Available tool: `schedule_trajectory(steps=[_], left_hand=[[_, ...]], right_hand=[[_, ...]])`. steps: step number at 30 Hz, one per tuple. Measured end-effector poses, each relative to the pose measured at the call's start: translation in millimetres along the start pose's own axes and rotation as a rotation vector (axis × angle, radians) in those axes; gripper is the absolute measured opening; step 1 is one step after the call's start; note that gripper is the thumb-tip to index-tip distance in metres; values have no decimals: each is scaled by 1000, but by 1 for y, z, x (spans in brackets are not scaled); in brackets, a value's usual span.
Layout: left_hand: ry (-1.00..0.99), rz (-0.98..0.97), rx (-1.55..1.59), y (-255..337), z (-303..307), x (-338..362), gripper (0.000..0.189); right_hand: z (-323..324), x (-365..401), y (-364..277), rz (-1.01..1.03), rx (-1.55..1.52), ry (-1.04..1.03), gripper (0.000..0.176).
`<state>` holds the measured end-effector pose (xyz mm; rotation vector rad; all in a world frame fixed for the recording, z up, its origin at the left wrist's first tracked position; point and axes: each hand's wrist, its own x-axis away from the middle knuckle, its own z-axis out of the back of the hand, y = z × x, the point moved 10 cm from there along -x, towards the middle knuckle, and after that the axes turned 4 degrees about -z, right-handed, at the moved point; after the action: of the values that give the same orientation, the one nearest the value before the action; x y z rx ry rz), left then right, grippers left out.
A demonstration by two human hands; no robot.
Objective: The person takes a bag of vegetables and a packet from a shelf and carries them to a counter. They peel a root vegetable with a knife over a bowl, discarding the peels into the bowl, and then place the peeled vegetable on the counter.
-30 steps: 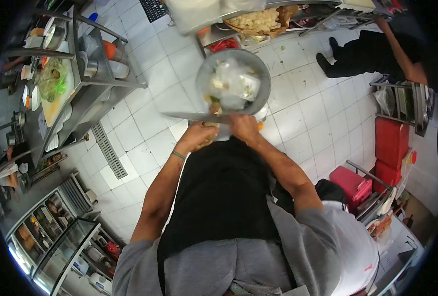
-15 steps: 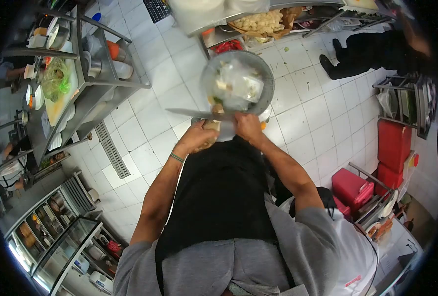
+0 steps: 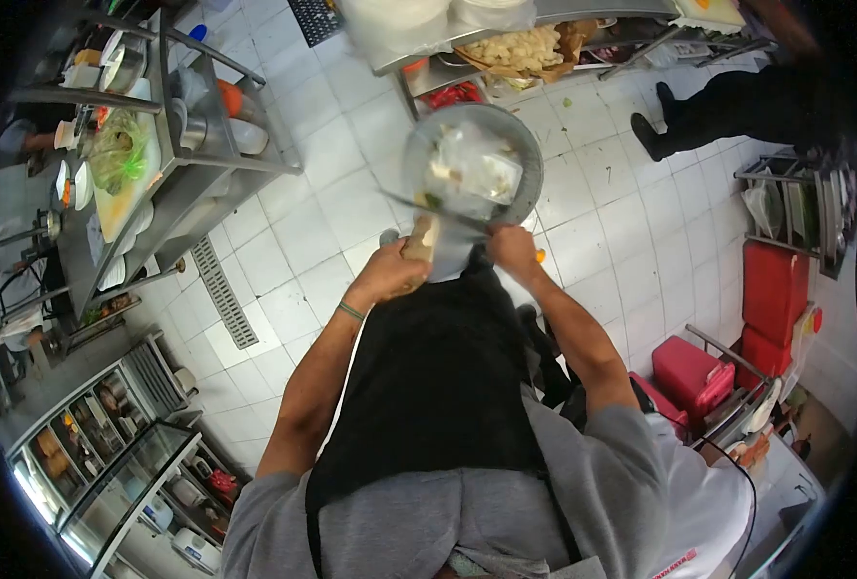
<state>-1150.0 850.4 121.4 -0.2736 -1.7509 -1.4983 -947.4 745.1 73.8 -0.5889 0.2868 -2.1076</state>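
My left hand (image 3: 389,272) is closed round a pale brown, knobbly piece of food (image 3: 420,239), which points up toward the bin. My right hand (image 3: 513,248) grips the handle of a large knife (image 3: 448,214). Its blade reaches left across the tip of the food and is blurred. Just beyond both hands stands a round grey bin (image 3: 528,183) with clear plastic bags and scraps (image 3: 469,164) inside. The handle is mostly hidden in my right fist.
A steel rack (image 3: 207,159) with a cutting board is at the left. Ahead, a shelf holds cauliflower (image 3: 515,50). Another person's legs (image 3: 713,114) are at the upper right. Red containers (image 3: 691,373) and a person in white (image 3: 704,492) are at the lower right.
The knife and my right hand have moved slightly right and down, and the blade now slants down to the right. The food in my left hand has turned more upright.
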Motion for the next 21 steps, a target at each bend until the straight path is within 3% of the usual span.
schedule_trajectory(steps=[3,7,14,17,21], left_hand=[[71,40,-257,12,5,-2,49],[-56,120,27,-19,-13,-13,46],[-3,39,-29,-22,-14,-17,46],[-44,28,-50,10,-21,0,50],[20,-48,-257,10,-20,-8,56]], right_hand=[[18,14,-59,155,0,-5,15],[16,22,-86,262,0,-7,14],[11,14,-60,214,15,19,15],[11,8,-36,136,70,-14,15],[22,19,-50,211,45,-26,15]])
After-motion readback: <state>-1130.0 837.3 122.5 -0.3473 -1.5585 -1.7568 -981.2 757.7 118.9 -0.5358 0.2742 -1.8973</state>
